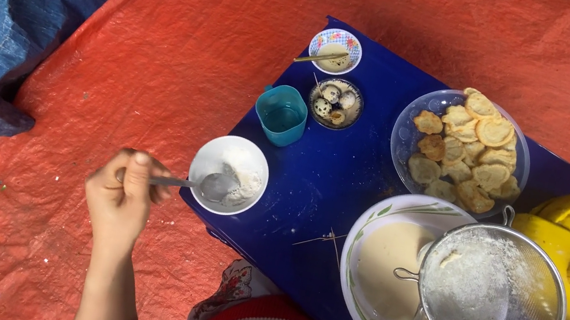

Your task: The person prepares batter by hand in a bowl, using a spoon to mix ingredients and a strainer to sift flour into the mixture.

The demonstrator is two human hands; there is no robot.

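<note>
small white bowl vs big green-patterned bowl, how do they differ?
The small white bowl is plain; the large bowl has a green leaf pattern on its rim. The small white bowl holds white powder and a spoon, held by the left hand; the large bowl holds pale batter under a wire sieve. Both sit on the blue table.

Red tarp (164,45); blue tarp (16,3); low blue table (329,176).
</note>
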